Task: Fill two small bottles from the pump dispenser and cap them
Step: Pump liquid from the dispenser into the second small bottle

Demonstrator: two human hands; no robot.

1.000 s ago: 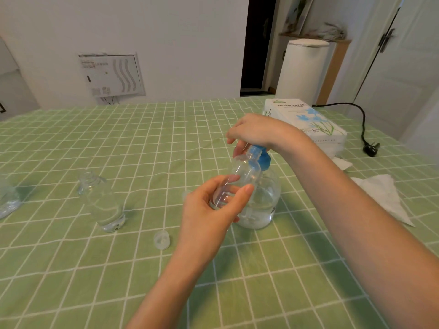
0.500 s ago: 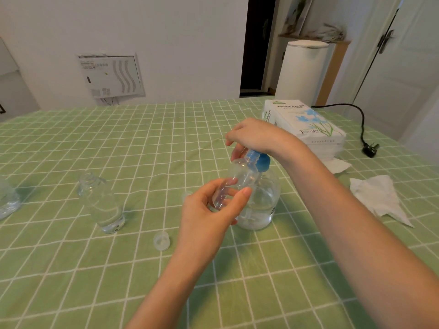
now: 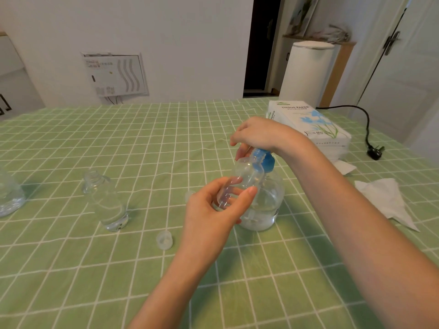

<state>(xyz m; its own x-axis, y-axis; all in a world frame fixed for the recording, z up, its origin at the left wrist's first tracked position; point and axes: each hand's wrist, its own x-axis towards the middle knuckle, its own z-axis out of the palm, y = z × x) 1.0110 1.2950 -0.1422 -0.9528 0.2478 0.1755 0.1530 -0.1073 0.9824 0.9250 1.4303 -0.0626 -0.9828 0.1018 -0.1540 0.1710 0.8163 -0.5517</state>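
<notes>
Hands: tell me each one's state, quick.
Left hand: holds the small bottle.
Right hand: grips the blue top of the pump dispenser.

The counter (image 3: 142, 143) wears a green checked cloth (image 3: 71, 281). Left of the left grip (image 3: 209, 210) stand an open small bottle (image 3: 105, 200) and a loose cap (image 3: 164, 239) (nearer the camera). To the grip's right are the pump dispenser (image 3: 268, 198), a tissue pack (image 3: 308, 124) and a crumpled tissue (image 3: 384, 200).

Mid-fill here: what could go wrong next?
The left hand holds the small bottle tilted at the pump; its narrow mouth could miss the stream, wetting the tablecloth. The right hand pushing on the pump could tip the dispenser. The loose cap by the left wrist could get knocked.
</notes>
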